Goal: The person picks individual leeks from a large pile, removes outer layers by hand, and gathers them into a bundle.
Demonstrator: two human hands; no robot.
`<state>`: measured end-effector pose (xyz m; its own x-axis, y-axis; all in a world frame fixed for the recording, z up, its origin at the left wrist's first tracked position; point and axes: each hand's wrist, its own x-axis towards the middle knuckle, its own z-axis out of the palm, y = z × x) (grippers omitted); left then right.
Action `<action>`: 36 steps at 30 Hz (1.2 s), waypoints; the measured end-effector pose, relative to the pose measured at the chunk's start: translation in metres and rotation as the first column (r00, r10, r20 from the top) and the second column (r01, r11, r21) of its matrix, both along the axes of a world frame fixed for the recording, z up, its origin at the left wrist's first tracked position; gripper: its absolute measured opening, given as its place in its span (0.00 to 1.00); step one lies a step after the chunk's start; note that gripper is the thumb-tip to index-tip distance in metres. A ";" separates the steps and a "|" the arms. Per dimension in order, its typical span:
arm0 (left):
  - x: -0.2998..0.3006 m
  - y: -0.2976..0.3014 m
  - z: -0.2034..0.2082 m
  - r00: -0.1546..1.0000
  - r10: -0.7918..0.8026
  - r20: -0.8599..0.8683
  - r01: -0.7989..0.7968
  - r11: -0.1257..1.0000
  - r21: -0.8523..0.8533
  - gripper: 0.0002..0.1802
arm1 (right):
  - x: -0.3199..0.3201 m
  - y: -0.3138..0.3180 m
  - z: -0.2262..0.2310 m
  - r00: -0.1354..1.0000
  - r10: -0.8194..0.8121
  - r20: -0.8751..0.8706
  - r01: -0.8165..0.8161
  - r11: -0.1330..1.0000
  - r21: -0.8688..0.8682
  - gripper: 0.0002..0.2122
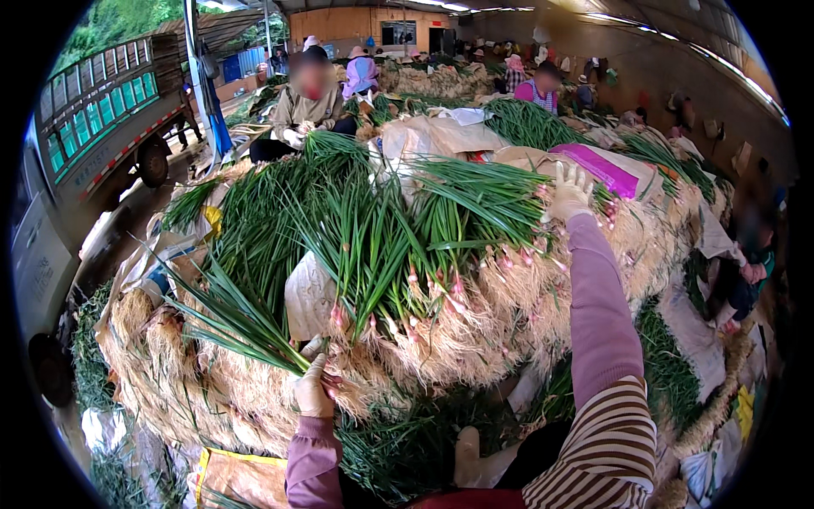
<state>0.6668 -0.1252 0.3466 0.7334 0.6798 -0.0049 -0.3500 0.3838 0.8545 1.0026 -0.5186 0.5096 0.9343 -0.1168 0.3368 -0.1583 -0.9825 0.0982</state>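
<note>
My left hand [314,392], in a pale glove, is closed around the lower stems of a bunch of spring onions [242,327]. Their green leaves point up and to the left, and the roots stick out on the right of the hand. Further off at the right, my gloved right hand [570,197] has its fingers spread. It is at the root end of another bunch of spring onions [483,199] lying on the heap; whether it touches them I cannot tell. Between my hands lie more spring onions [365,250] with pinkish bulbs and long pale roots [449,339].
A pale sack [310,297] and a purple-edged bag [598,168] lie on the heap. Across it sits a person [314,97] with gloved hands; other people work behind and at the right. A truck [102,110] stands at the left, near a post [199,76]. Cut greens [407,450] lie below.
</note>
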 end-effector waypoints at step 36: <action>-0.051 -0.064 -0.028 0.966 -0.244 -0.091 0.232 0.965 -0.123 0.16 | -0.232 0.197 -0.086 0.198 0.892 -0.405 -0.974 0.225 0.019 0.25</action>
<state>0.6160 -0.1888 0.3191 0.8652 0.4769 -0.1551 -0.1485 0.5391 0.8290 0.7703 -0.3217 0.4233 0.3354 0.9392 -0.0731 0.9364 -0.3238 0.1355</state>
